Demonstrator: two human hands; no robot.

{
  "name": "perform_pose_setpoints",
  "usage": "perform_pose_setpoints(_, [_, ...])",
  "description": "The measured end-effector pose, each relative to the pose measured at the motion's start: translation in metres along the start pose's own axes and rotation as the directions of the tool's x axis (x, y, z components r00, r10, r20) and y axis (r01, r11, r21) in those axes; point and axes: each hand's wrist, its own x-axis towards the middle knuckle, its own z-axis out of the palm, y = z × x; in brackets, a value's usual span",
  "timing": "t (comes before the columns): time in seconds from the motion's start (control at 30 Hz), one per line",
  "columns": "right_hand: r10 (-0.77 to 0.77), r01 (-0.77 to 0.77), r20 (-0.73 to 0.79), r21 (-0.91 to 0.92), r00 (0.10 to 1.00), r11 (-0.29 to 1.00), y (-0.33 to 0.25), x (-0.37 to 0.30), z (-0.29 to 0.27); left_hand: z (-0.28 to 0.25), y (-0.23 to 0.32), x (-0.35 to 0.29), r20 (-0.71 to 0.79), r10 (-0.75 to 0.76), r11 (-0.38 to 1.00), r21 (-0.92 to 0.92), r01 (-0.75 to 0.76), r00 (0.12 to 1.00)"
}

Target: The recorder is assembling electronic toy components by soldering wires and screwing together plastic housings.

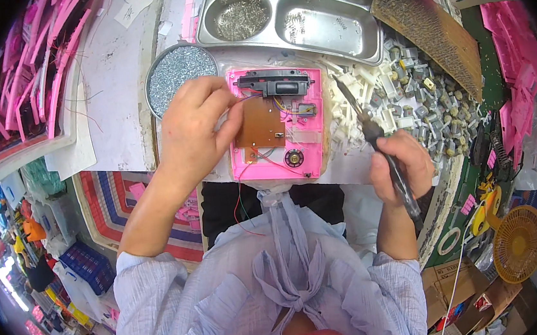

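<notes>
A shallow pink plastic case (318, 133) lies open on the worktop in front of me. Inside are a brown circuit board (261, 126), a black plastic mechanism (283, 83), a small motor (306, 109), a round speaker-like part (293, 158) and thin wires. My left hand (202, 112) is over the case's left side, thumb and fingers pinched at the board's upper left corner; what is between the fingertips is hidden. Right of the case, my right hand (407, 166) grips a slim dark tool (398, 181) with a long metal shaft, screwdriver or soldering iron. Its tip points away, beside the case.
Behind the left hand stands a round bowl of small screws (180, 72). A metal compartment tray (328, 49) with tiny metal parts sits at the back. White plastic pieces (367, 87) and small motors (448, 118) are heaped right. Pink parts (45, 66) are piled far left.
</notes>
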Motion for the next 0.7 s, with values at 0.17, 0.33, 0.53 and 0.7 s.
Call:
perform_pose_setpoints(0.17, [0.161,-0.165,0.035,0.182,0.986,0.969,-0.003,0.018,0.037,0.038,0.024,0.011,-0.009,-0.300,0.807,-0.536,0.248,0.954])
perform_pose_setpoints(0.33, [0.341,-0.344,0.057,0.261,0.938,0.902,-0.008,0.032,0.070,0.046,0.031,0.010,0.294,-0.515,0.289,-0.825,0.486,0.805])
perform_pose_setpoints(0.53, [0.350,-0.381,0.156,0.272,0.924,0.884,-0.001,0.040,0.086,0.040,0.022,0.004,0.300,-0.471,0.356,-0.796,0.490,0.830])
perform_pose_setpoints(0.7, [0.275,-0.284,0.073,0.259,0.959,0.923,-0.002,0.041,0.091,0.027,0.023,0.010,0.257,-0.379,0.656,-0.603,0.454,0.889])
